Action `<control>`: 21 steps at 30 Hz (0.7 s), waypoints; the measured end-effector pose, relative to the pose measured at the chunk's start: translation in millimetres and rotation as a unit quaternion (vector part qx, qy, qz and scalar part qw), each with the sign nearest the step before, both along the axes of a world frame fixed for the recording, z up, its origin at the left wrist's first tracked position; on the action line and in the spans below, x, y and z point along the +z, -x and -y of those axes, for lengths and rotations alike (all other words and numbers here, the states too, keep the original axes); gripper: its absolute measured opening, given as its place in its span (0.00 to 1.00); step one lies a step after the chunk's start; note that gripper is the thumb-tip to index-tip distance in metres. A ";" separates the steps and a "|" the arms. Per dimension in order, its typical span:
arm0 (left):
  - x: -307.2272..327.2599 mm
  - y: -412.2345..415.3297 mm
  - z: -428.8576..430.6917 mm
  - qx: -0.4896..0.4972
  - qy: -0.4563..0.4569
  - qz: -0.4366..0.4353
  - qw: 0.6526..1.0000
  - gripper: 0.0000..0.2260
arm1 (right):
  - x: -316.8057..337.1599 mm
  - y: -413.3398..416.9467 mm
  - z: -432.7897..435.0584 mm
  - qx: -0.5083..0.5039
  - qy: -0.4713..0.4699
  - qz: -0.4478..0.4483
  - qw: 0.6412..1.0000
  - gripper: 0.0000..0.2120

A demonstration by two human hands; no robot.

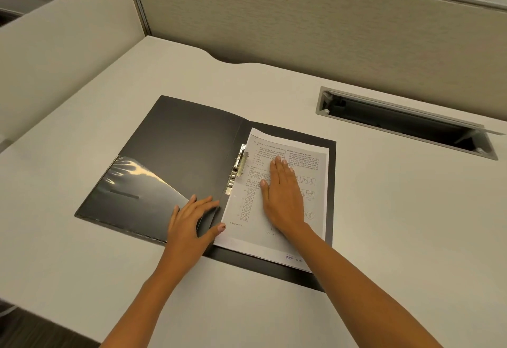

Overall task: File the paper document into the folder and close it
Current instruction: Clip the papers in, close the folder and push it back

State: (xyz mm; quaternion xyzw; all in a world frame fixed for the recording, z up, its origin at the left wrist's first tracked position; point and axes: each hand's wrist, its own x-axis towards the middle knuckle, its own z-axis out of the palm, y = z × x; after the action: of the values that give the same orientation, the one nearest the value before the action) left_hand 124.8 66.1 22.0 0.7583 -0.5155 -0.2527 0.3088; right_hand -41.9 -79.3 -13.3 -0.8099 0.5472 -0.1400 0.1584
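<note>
— Desk first: pale, broad, with a partition behind and an open cable slot at the right rear.

— And on it?

— Folder, black, lying open flat near the front edge. Its left cover carries a clear pocket at the lower corner.

— Where is the paper?

— Paper lies on the right half of the folder, its left edge beside the metal clip at the spine.

— Hands?

— Right hand lies flat on the paper, palm down, fingers straight and close together, gripping nothing. Left hand rests on the left cover by the spine, fingers spread wide, thumb tip touching the paper's lower left edge.

— Is the clip over the sheet?

— Cannot tell.
</note>
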 end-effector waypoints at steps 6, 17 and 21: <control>19.6 6.7 36.0 0.056 0.031 -0.086 0.994 0.16 | -5.2 -0.5 1.3 -0.008 0.014 -0.007 1.000 0.29; 24.5 10.2 137.8 0.055 -0.022 -0.093 0.994 0.16 | -3.6 -1.4 0.3 -0.016 0.026 -0.009 0.999 0.29; 26.3 9.5 137.3 0.074 0.008 -0.164 0.984 0.16 | -3.5 -1.1 0.7 -0.018 0.024 -0.008 1.000 0.29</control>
State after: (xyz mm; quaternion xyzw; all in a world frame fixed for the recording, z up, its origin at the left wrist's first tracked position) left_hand 115.2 -71.2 48.3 0.7402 -0.4021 -0.3456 0.4135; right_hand -40.8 -80.0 -16.8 -0.8047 0.5591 -0.1493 0.1324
